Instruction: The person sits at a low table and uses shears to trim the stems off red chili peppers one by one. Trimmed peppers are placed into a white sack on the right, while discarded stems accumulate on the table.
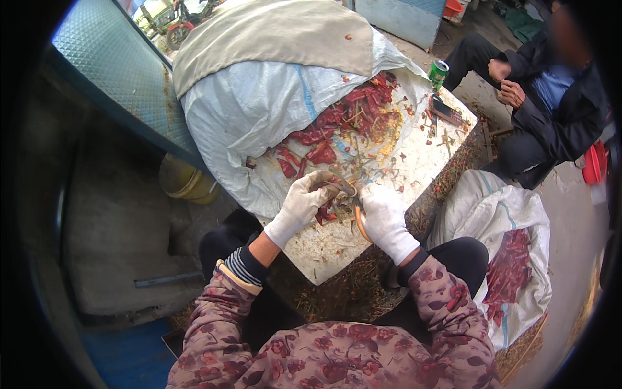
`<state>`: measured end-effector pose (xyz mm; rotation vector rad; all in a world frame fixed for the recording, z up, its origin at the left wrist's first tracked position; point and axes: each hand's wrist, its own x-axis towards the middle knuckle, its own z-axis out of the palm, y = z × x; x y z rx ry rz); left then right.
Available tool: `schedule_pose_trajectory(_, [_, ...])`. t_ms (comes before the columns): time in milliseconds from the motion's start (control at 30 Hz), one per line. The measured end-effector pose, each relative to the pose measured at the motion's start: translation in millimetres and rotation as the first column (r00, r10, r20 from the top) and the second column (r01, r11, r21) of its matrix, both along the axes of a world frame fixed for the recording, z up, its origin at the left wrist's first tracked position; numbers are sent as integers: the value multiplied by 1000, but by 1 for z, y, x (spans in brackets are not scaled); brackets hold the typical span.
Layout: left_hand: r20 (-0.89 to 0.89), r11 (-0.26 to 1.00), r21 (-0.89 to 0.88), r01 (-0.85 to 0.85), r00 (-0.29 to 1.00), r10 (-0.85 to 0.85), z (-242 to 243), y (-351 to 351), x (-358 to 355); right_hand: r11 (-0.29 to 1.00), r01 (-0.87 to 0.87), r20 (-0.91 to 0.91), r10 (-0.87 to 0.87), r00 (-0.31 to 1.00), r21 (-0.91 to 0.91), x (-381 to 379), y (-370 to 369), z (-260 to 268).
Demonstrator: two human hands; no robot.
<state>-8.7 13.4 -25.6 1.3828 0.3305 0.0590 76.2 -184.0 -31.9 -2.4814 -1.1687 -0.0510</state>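
Observation:
My left hand (pixel 303 202), in a white knit glove with dirty fingertips, pinches a dried red chili pepper, mostly hidden by the fingers. Dark red chili pieces (pixel 324 213) show just below it. Scissors with orange handles (pixel 360 224) are in my gloved right hand (pixel 386 219); their blades are hard to make out where the two hands almost meet. Both hands are over the near part of a white board (pixel 335 243). Beyond them, a heap of dried red chilies (pixel 362 109) spills from a white woven sack (pixel 243 116), with loose seeds and stems around.
A beige cloth (pixel 277 39) covers the sack. On the board's far right are a green can (pixel 438 75) and a mobile phone (pixel 447 112). Another sack (pixel 495 204) holds chilies (pixel 510 265) at my right. A seated person (pixel 539 102) is beyond; a yellow bucket (pixel 192 182) stands left.

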Motion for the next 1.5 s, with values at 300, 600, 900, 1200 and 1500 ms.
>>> schedule_pose_trajectory(300, [134,995,101,-24,991,10,-1,-1,1,999,-12,-35,14,999,41,-1,1,4])
schedule_pose_trajectory(600, [-67,946,-236,-222,975,212,10,-11,9,954,166,-406,-53,912,248,-6,5,15])
schedule_pose_trajectory(900, [179,907,-421,-20,978,104,90,-135,60,969,200,-205,-169,964,143,29,-12,-20])
schedule_pose_trajectory(1200, [412,857,406,317,774,-481,114,-221,52,441,782,-893,311,326,439,56,-12,-21])
schedule_pose_trajectory(1500, [-332,-303,902,307,943,-34,28,59,17,570,685,-891,305,337,454,47,-15,-12])
